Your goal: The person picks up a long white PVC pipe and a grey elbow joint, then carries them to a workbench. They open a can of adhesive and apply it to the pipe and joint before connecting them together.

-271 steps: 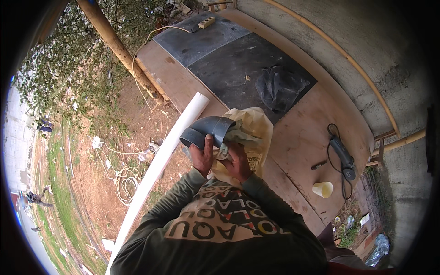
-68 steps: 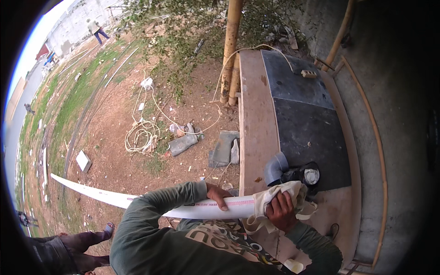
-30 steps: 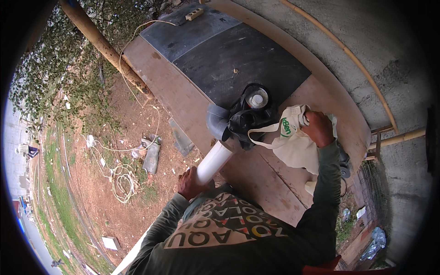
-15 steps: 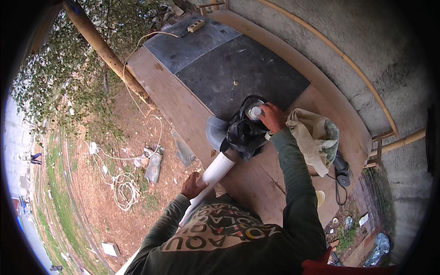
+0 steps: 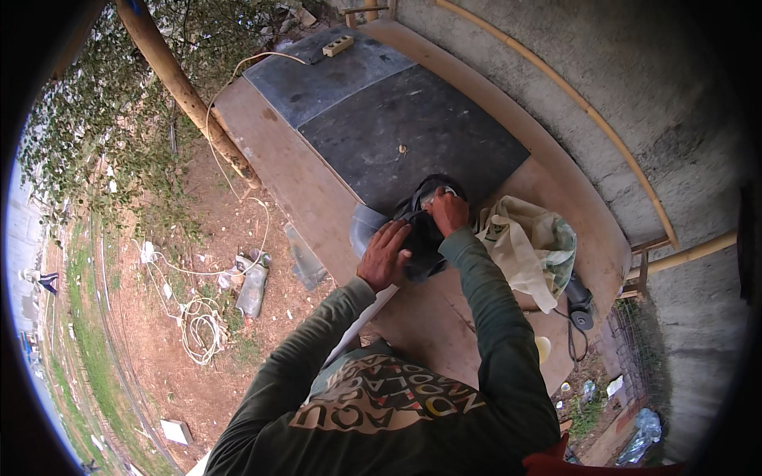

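Observation:
On the table, a black plastic bag (image 5: 422, 252) stands rumpled with its mouth gaping. My right hand (image 5: 446, 213) is in that mouth, fingers curled over a white-capped container (image 5: 451, 190), most of which the hand hides. At the bag's near-left side lies my left hand (image 5: 386, 251), its fingers stretched out against the plastic and the thumb apart. A grey curved pipe piece (image 5: 365, 228) sits just left of the bag. The white pipe (image 5: 379, 305) slants below my left wrist, largely covered by my forearm.
Right of my right forearm slumps a cream cloth sack (image 5: 528, 242), with a dark angle grinder (image 5: 579, 303) and its cord beyond. Dark sheets (image 5: 413, 127) cover the far tabletop, bearing a power strip (image 5: 338, 46). A wooden post (image 5: 186, 91) stands left; a concrete wall (image 5: 651, 103) bounds the right.
My left hand has left the white pipe and moved up to the black bag. My right hand has shifted left and now covers the container's white cap.

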Tool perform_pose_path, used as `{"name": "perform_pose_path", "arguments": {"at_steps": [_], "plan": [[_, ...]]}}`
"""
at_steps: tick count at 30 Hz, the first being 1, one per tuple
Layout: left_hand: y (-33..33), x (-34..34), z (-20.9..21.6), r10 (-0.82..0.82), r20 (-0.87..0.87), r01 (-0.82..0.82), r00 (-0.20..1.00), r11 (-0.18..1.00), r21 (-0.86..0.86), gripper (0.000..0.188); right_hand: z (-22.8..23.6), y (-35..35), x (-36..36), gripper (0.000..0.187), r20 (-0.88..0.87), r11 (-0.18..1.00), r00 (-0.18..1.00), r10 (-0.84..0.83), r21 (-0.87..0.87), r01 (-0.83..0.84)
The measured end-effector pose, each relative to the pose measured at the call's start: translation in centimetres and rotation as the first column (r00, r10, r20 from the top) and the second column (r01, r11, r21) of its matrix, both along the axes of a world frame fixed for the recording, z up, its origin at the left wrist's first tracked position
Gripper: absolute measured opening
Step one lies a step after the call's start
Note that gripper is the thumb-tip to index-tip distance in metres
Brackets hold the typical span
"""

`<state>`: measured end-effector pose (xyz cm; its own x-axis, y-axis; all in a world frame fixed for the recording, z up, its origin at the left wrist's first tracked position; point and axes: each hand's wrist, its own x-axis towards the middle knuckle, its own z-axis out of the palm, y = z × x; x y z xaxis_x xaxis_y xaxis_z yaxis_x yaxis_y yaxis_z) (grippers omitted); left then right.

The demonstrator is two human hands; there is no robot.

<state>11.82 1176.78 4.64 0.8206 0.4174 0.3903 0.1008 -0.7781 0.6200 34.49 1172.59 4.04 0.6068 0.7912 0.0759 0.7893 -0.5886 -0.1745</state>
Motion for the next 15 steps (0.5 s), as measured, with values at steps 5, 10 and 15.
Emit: {"name": "perform_pose_path", "arguments": {"at_steps": [5, 10, 15], "plan": [[-1.7, 5.8, -1.3, -0.219, -0.580, 0.120, 0.784, 0.971, -0.205, 0.054, 0.8, -0.5, -0.5, 0.049, -0.108, 0.994, 0.989, -0.105, -0.041, 0.101], [-4.3, 9.0, -3.3, -0.069, -0.708, 0.141, 0.703, 0.989, 0.044, 0.057, 1.1, -0.1, -1.2, 0.051, -0.153, 0.983, 0.971, -0.182, -0.018, 0.181], [-8.9, 11.3, -5.4, 0.160, -0.721, 0.167, 0.674, 0.918, 0.360, 0.057, 2.0, 1.3, -1.5, 0.050, -0.184, 0.979, 0.962, -0.200, -0.009, 0.202]]}}
